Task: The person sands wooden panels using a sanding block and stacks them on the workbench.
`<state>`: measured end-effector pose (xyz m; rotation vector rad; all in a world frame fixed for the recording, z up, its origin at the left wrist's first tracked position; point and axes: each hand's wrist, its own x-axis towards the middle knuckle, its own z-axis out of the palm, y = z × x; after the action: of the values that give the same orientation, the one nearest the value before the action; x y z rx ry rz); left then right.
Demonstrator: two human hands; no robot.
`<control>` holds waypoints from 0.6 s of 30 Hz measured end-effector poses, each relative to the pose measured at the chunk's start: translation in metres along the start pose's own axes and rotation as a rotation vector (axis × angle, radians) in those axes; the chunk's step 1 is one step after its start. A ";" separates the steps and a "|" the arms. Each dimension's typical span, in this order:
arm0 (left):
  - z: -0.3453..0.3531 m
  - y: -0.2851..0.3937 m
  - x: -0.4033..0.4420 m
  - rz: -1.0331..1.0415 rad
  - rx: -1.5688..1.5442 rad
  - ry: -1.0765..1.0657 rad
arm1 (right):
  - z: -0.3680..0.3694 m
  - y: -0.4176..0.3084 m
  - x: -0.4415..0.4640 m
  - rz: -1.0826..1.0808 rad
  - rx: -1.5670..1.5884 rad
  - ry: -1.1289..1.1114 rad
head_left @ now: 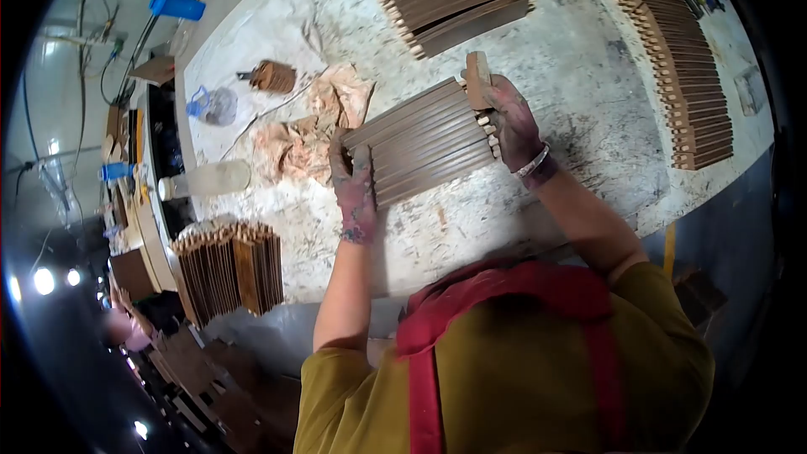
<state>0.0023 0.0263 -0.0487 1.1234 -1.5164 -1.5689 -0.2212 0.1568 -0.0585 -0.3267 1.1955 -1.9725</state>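
A row of brown wooden slats (pixel 429 141) lies side by side on the stained white table, with pale notched ends at the right. My left hand (pixel 356 189), in a stained glove, rests at the left end of the slats, its fingers apart around the corner. At the right end, my right hand (pixel 514 122), stained too and with a band at the wrist, has its fingers wrapped round a small brown block with a pale top (pixel 478 82). The block stands against the upper right corner of the slats.
Slat stacks lie at the top (pixel 458 0), right (pixel 685 76) and lower left (pixel 227 273). Left of my hands are a crumpled cloth (pixel 294 139), a brown container (pixel 273 76), bottles (pixel 206 179) and a blue bottle (pixel 178 6). Another person (pixel 134 328) is at far left.
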 end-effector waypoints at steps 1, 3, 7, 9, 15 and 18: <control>-0.010 -0.005 0.003 -0.014 -0.040 0.010 | 0.007 0.003 0.000 0.009 0.024 -0.007; -0.019 -0.002 0.008 -0.042 -0.131 0.018 | 0.028 0.002 -0.002 0.021 0.065 -0.011; -0.040 -0.020 0.025 -0.047 -0.162 0.062 | 0.043 0.020 0.017 0.182 0.080 0.119; -0.056 -0.042 0.044 -0.007 -0.173 0.031 | 0.045 0.023 0.025 0.136 0.125 0.053; -0.055 -0.011 0.036 0.049 0.120 0.011 | 0.043 0.020 0.029 0.115 0.184 0.080; -0.067 0.010 -0.002 0.301 0.415 0.098 | 0.002 0.011 0.030 0.092 0.199 0.120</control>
<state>0.0630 -0.0002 -0.0352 1.1064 -1.8948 -1.0107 -0.2343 0.1304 -0.0718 -0.0516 1.0565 -2.0335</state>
